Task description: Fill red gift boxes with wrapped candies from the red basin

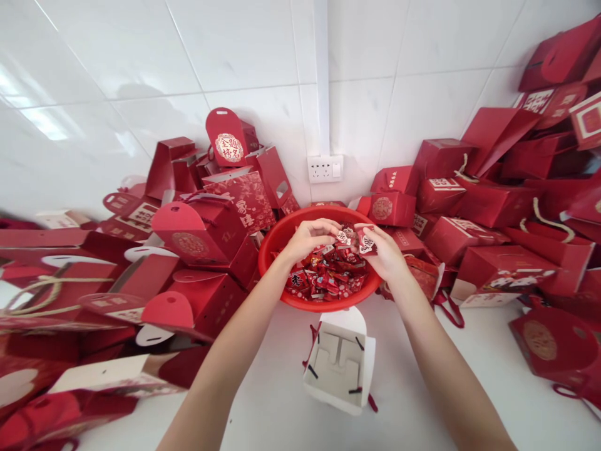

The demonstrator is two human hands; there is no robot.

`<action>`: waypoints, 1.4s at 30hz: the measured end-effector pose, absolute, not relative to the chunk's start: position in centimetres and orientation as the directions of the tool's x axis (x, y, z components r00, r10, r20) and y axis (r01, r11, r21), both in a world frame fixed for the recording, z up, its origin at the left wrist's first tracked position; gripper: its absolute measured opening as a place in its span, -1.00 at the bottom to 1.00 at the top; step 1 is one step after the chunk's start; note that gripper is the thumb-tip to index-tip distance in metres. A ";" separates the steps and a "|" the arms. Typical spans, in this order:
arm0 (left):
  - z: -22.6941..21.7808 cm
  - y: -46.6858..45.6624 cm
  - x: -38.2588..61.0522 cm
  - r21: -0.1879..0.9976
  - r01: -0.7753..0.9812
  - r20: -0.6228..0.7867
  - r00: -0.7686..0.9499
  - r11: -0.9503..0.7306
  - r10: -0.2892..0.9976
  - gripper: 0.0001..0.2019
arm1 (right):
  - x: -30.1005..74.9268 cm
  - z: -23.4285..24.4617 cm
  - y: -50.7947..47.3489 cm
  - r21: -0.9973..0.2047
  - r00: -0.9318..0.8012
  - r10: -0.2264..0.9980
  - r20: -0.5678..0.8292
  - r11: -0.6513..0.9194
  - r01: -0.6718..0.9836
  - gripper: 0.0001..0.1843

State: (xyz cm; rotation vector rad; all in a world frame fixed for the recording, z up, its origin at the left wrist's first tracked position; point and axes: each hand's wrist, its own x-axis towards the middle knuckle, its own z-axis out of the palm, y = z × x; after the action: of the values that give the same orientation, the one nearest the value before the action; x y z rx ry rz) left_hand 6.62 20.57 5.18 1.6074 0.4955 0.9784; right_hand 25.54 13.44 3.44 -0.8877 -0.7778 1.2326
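Observation:
Both my hands are over a red plastic basin [267, 275] heaped with red-wrapped candies [323, 279]. My left hand [313, 237] is closed at the fingertips on a small red and white candy packet [345, 236]. In my right hand [384, 250] is another red candy packet [367, 243] with white and dark lettering, pinched between thumb and fingers. The two packets are close together above the pile. Just in front of the basin stands an open gift box [338, 360], its pale inside facing up, with dark cord ends in its corners and red ribbon outside.
Red gift boxes [201, 232] are piled on the left, some with flaps up. More red boxes [502, 269] crowd the right, several with rope handles. Behind the basin, a white tiled wall [253, 50] carries a socket panel [325, 169]. Everything stands on a white table [399, 401].

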 end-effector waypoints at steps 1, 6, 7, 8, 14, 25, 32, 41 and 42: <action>5.1 20.6 6.6 0.940 -0.185 0.340 0.585 -0.286 0.737 -0.82 | 25.4 3.5 13.4 -0.888 0.162 0.987 0.017 0.090 -0.452 -0.71; 5.0 20.4 6.7 0.935 -0.167 0.346 0.631 -0.314 0.694 -0.71 | 24.8 3.8 13.0 -0.888 0.092 0.996 -0.017 0.027 -0.460 -0.66; 4.9 20.4 6.7 0.936 -0.139 0.335 0.632 -0.323 0.699 -0.69 | 24.7 3.8 13.0 -0.889 0.081 0.996 -0.023 0.017 -0.457 -0.64; 4.9 20.3 6.7 0.937 -0.106 0.322 0.633 -0.333 0.704 -0.67 | 24.6 3.8 12.9 -0.892 0.075 0.997 -0.026 0.010 -0.453 -0.62; 4.9 20.3 6.8 0.909 0.092 0.254 0.651 -0.406 0.716 -0.36 | 24.3 3.6 13.1 -0.896 0.135 0.991 -0.020 0.042 -0.442 -0.58; 3.8 21.1 6.6 0.344 0.769 -0.220 0.624 -0.539 0.750 -0.45 | 24.7 3.9 13.1 -0.860 0.132 0.991 -0.014 0.055 -0.507 -0.69; 4.3 20.2 7.5 0.155 0.855 -0.250 0.519 -0.495 0.817 -0.52 | 24.8 4.1 12.9 -0.852 0.136 0.991 -0.016 0.058 -0.521 -0.63; 4.2 21.6 6.7 0.319 0.884 0.021 0.354 -0.342 0.935 -0.70 | 24.7 4.1 12.9 -0.847 0.129 0.991 -0.045 0.031 -0.531 -0.58; 4.0 21.7 6.7 0.352 0.870 0.035 0.357 -0.346 0.933 -0.72 | 24.7 4.1 12.9 -0.847 0.127 0.991 -0.045 0.029 -0.530 -0.58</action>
State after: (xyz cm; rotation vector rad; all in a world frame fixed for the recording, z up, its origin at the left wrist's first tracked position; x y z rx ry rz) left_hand 6.65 21.75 4.03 2.3498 1.6060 0.3340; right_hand 24.72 12.90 4.13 -0.8567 -0.6942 1.3313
